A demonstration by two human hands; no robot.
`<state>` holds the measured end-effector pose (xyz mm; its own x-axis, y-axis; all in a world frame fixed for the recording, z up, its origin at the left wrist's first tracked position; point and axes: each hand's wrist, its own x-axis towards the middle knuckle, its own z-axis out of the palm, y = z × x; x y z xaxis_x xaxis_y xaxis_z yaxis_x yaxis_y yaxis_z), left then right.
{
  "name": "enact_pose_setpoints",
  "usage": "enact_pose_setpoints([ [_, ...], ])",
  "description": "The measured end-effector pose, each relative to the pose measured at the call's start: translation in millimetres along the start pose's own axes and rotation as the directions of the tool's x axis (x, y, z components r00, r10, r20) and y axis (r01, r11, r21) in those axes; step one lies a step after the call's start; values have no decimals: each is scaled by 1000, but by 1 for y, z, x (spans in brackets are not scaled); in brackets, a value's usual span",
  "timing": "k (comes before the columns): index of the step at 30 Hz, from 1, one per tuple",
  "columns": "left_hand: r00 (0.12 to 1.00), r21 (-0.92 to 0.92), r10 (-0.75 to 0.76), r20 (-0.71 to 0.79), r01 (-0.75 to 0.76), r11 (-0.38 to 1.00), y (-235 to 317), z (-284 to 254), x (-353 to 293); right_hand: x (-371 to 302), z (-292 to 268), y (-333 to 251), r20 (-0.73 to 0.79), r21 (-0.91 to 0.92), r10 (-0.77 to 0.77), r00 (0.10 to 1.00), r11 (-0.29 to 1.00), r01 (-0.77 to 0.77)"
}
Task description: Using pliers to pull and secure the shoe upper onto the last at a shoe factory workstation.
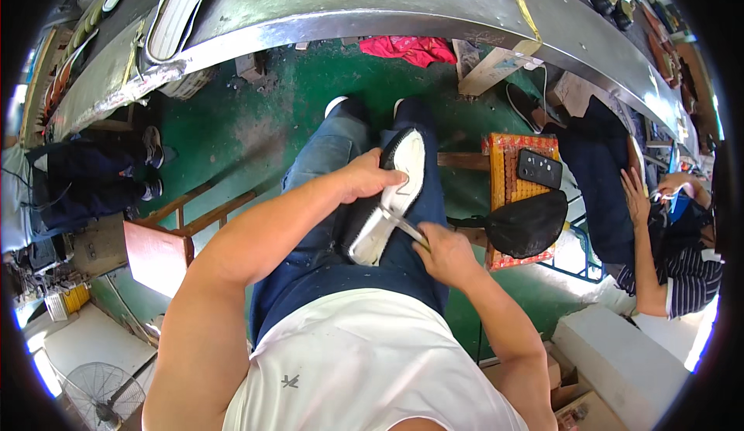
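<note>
A dark shoe upper (373,239) with a white bottom and a stitched edge lies bottom up across my thighs. My left hand (366,178) grips it at its upper part, the thumb pressed on the white bottom and the fingers around the dark side. In my right hand (449,255) is a hammer (408,228), its pale handle in the closed fingers. The hammer's metal head is over the middle of the white bottom; whether it touches cannot be told.
Ahead is a metal-topped workbench (310,13) with a white sole (182,13) on it. At right, an orange stool (504,171) bears a phone (539,169) and a black pouch (527,224). A co-worker's hand (635,199) shows far right; a wooden stool (159,253) stands left.
</note>
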<state>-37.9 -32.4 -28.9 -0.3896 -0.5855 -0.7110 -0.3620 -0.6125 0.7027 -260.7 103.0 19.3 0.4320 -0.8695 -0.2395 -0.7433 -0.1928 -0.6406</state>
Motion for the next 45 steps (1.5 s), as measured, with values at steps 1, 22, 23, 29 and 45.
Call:
enact_pose_setpoints([
  [1,999,94,33,-34,-30,995,1,8,-7,-5,-3,-1,-8,11,16,1000,1000,-16],
  [22,984,-268,173,33,-159,950,-34,8,-29,-9,13,-28,128,175,94,987,978,-116],
  [23,985,-267,173,29,-159,951,-43,10,-29,-19,12,-30,129,177,91,987,978,-113],
  [29,958,82,276,75,-281,956,-67,15,-51,-47,14,-27,179,73,182,967,978,-197],
  [45,880,380,475,-9,-436,815,-112,35,-94,-15,-20,28,845,363,-6,535,741,-565],
])
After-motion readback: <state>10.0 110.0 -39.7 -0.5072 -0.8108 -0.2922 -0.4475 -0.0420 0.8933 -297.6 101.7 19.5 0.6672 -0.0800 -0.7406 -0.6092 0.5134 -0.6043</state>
